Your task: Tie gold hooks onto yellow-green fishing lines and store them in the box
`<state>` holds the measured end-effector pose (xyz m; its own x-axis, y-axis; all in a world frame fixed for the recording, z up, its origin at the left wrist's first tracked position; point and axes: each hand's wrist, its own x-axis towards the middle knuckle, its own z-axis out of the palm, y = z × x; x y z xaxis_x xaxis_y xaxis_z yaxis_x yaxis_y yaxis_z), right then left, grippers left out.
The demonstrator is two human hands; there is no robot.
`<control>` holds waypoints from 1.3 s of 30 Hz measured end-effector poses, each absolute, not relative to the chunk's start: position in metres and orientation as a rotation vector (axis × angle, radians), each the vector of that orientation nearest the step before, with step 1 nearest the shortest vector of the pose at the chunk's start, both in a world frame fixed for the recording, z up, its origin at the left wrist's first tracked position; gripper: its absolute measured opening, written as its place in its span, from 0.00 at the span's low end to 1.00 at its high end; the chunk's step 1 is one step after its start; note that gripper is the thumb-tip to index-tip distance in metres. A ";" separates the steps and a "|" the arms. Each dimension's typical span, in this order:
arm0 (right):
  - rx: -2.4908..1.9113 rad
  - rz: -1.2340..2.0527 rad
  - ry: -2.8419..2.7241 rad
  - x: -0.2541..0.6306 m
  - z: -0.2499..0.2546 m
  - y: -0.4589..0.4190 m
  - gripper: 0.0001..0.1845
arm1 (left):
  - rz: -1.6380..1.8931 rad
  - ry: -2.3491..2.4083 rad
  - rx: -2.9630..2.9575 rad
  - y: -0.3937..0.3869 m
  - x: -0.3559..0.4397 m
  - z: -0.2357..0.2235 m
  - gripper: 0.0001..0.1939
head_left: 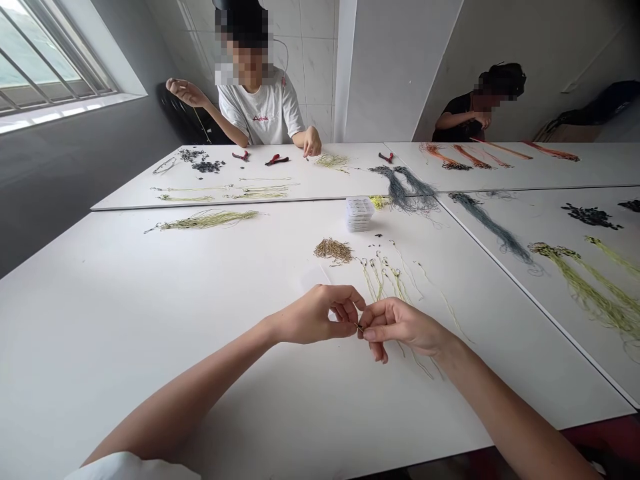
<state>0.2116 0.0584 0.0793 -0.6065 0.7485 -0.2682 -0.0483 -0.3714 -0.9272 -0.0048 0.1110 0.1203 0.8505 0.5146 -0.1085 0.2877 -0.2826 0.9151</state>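
Both hands meet above the near table. My left hand (325,313) is closed in a pinch on a small fish hook (359,327), of which only a dark sliver shows between the fingertips. From the other side, my right hand (400,325) pinches the same small piece, thumb against forefinger. Just beyond the fingers lie several yellow-green cords (397,283) with hooks at their far ends, some running under my right hand. A heap of gold fish hooks (333,250) sits past my left hand.
A stack of clear plastic boxes (359,215) stands behind the hooks. Yellow-green cord bundles (207,220) and grey cord bundles (400,187) lie around. Across the table a person in a white shirt (263,110) works near red-handled pliers (277,160); another person sits at far right.
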 end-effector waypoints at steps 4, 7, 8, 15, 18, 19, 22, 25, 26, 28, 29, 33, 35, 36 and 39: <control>-0.942 2.032 -1.344 0.209 0.079 0.058 0.10 | 0.240 0.589 1.840 0.112 -0.005 0.120 0.14; -0.968 1.971 -1.378 0.208 0.078 0.058 0.09 | 0.234 0.570 1.824 0.112 -0.005 0.120 0.14; -0.986 1.958 -1.392 0.207 0.078 0.058 0.09 | 0.229 0.572 1.830 0.112 -0.005 0.120 0.15; -1.115 1.837 -1.424 0.203 0.071 0.055 0.11 | 0.175 0.675 2.059 0.108 -0.004 0.121 0.18; -1.137 1.794 -1.425 0.201 0.069 0.055 0.11 | 0.195 0.734 2.135 0.104 -0.003 0.118 0.18; -1.140 1.788 -1.425 0.201 0.069 0.055 0.10 | 0.208 0.750 2.155 0.103 -0.002 0.117 0.18; -1.149 1.780 -1.416 0.201 0.070 0.055 0.10 | 0.243 0.781 2.187 0.101 -0.001 0.116 0.18; -1.159 1.771 -1.414 0.202 0.071 0.055 0.10 | 0.256 0.790 2.198 0.101 0.000 0.115 0.20; -1.164 1.766 -1.416 0.202 0.071 0.055 0.10 | 0.260 0.786 2.203 0.100 0.000 0.116 0.20; -1.180 1.746 -1.429 0.201 0.070 0.056 0.10 | 0.273 0.763 2.210 0.100 0.000 0.116 0.20; -1.191 1.731 -1.437 0.201 0.070 0.056 0.10 | 0.282 0.747 2.213 0.099 0.001 0.116 0.20; -1.226 1.672 -1.457 0.200 0.067 0.056 0.11 | 0.323 0.715 2.238 0.095 0.001 0.116 0.20; -1.237 1.647 -1.454 0.200 0.066 0.056 0.12 | 0.332 0.728 2.244 0.094 0.001 0.115 0.20; -1.239 1.637 -1.450 0.200 0.067 0.056 0.12 | 0.336 0.744 2.242 0.094 0.001 0.115 0.20; -1.222 1.606 -1.425 0.201 0.068 0.056 0.12 | 0.354 0.817 2.183 0.098 0.000 0.114 0.21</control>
<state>0.2005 0.0561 0.0684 -0.3468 0.9129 -0.2152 0.1044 -0.1904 -0.9761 -0.0001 0.0976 0.1139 0.7564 0.6541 -0.0076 0.4421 -0.5027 0.7429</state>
